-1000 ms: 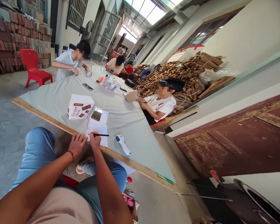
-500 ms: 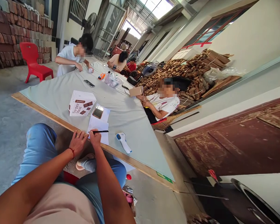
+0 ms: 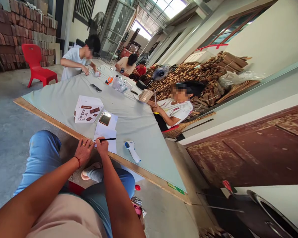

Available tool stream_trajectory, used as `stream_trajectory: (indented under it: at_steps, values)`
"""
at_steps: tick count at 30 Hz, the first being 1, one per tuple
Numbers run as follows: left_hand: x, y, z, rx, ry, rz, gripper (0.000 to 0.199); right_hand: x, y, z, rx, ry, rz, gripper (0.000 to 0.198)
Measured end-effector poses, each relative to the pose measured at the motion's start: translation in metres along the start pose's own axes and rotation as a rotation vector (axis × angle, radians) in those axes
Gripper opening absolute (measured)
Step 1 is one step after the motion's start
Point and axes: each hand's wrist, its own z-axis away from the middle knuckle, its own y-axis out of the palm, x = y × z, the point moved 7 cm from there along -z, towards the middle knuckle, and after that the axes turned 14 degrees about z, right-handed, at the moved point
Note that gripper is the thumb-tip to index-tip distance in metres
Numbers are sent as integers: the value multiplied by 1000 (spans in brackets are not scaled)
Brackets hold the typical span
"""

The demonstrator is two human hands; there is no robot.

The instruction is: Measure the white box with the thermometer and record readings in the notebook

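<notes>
My right hand (image 3: 101, 146) is closed around a black pen (image 3: 108, 139), its tip end down at a white sheet of paper (image 3: 106, 135) by the table's near edge. Faint marks show on the paper's left part. My left hand (image 3: 84, 151) lies flat over the wooden table edge, fingers stretched out, touching the paper's lower left corner. A phone (image 3: 105, 118) rests on the upper part of the paper. Left of it stands a white box (image 3: 87, 109) printed "Super Meal". To the right lies a white and blue infrared thermometer (image 3: 132, 151).
The cloth-covered table (image 3: 149, 138) bears another phone (image 3: 95, 88) and a clear plastic basket (image 3: 121, 85) of small items farther back. A person on the right holds a cardboard box (image 3: 146, 95); others sit at the far end. A red chair (image 3: 38, 66) stands left.
The person on the right has turned the cardboard box and a thin upright item now shows by their hand. My hands keep nearly the same pose; the whole view has shifted slightly.
</notes>
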Motion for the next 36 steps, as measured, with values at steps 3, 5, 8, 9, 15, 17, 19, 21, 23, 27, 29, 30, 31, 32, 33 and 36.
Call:
stream_trajectory:
  at_steps: [3,5,8,9,15,17,19,21,23,27,29,30,31,32,33,36]
  values:
    - [-1,-1,0,12,-4,-10,51,2,-2,0,-7,8,-3,15]
    - [-1,-3,0,14,-3,-14,51,3,-3,0,-17,14,-9,16]
    - [-3,-6,-1,6,3,-11,50,4,-5,-1,-27,20,-16,16]
    - [-3,-6,-1,3,4,-10,50,4,-5,-1,-27,21,-17,16]
    - [-2,-6,-1,-17,7,-5,51,7,-5,0,-26,22,-11,15]
    - [-2,-5,-1,-11,4,-3,51,7,-6,0,-31,23,-10,14]
    - [-1,-5,-1,-5,0,-4,51,8,-7,0,-29,21,-12,14]
    - [-1,-6,-1,-3,-2,-5,50,9,-8,0,-29,22,-15,14]
    - [-2,-6,-1,-2,-2,-3,49,8,-9,0,-37,28,-18,15]
    - [-3,-8,-1,-6,7,-3,50,8,-10,0,-49,35,-14,16]
    - [-3,-8,-1,-10,10,-9,49,8,-9,0,-47,32,-10,15]
    - [-3,-8,-1,-12,12,-10,49,8,-8,0,-48,32,-7,14]
    - [-3,-8,-1,-13,14,-11,48,8,-8,0,-49,33,-5,13]
    - [-2,-8,-1,-12,15,-12,48,8,-8,0,-51,34,-3,13]
    - [-2,-8,-1,-10,15,-12,48,8,-8,0,-55,36,-2,12]
    - [-1,-6,-1,-1,12,-14,48,6,-9,1,-72,45,0,13]
